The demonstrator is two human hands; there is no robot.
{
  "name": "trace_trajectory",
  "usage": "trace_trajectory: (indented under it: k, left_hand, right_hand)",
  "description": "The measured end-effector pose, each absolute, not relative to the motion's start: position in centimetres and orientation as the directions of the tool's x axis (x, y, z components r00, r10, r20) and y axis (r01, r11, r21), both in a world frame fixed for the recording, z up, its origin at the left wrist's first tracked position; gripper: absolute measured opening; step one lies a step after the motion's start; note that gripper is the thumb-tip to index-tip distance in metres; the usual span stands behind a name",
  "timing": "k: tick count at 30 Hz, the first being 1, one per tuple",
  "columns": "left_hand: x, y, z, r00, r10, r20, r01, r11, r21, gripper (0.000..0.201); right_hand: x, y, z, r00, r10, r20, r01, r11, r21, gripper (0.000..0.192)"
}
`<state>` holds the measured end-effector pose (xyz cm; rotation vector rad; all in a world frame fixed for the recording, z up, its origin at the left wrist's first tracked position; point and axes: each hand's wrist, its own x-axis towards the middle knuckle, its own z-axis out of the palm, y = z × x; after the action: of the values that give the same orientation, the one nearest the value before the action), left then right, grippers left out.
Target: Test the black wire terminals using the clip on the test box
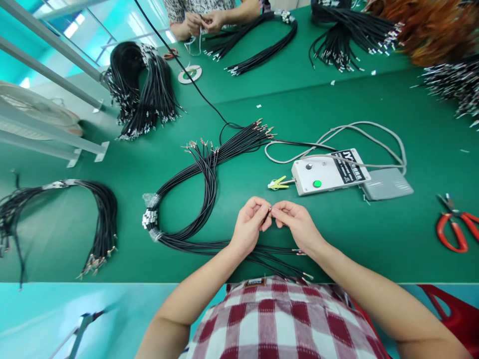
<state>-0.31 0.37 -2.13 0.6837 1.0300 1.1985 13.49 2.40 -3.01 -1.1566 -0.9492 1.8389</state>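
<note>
My left hand [251,222] pinches the end of a black cable close to its stripped tip. Fingertip to fingertip with it, my right hand [294,222] is closed on the bare wire end of that same cable. Below and left of my hands lies a looped bundle of black cables [187,232], tied with clear film and white labels. Several of its ends fan out with exposed wires. Just beyond my right hand is a white control box [318,172] with a green button and a yellow clip [279,183] on its front shaft.
A grey pedal [389,184] and grey cord lie behind the box. Red-handled pliers [452,229] rest at right. Other cable bundles [142,89] lie at left and at the back, with a tape roll [189,74]. Across the table a co-worker's hands [204,22] hold a white strand.
</note>
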Motion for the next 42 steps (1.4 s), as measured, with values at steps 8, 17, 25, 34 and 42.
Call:
trace_trajectory:
  k: [8, 17, 25, 34, 42]
  left_hand:
    - [-0.1, 0.5, -2.4, 0.045, 0.964, -0.261, -0.337, 0.26, 0.905, 0.024]
    - [0.1, -0.2, -3.3, -0.024, 0.982, -0.188, -0.017, 0.187, 0.982, 0.02]
    - [0.0, 0.1, -4.4, -0.083, 0.985, 0.149, 0.285, -0.12, 0.951, 0.014]
    - [-1.0, 1.4, -3.8, 0.06, 0.996, -0.067, 0.221, 0.052, 0.974, 0.017]
    - [-2.2, 3.0, -4.1, -0.019, 0.997, 0.081, 0.333, -0.07, 0.94, 0.014]
  right_hand:
    - [14.4, 2.6, -3.0, -0.274, 0.898, -0.345, -0.139, -0.392, -0.91, 0.032]
    - [15.8, 2.8, -3.0, -0.303, 0.948, -0.094, 0.214, -0.029, -0.976, 0.018]
    - [17.1, 2.9, -3.1, -0.35, 0.935, 0.054, 0.449, 0.219, -0.866, 0.015]
    - [16.3, 4.4, -1.5, -0.688, 0.679, 0.255, 0.674, 0.729, -0.122, 0.022]
    - [16.5, 7.2, -0.8, -0.686, 0.672, 0.278, 0.695, 0.719, -0.02, 0.014]
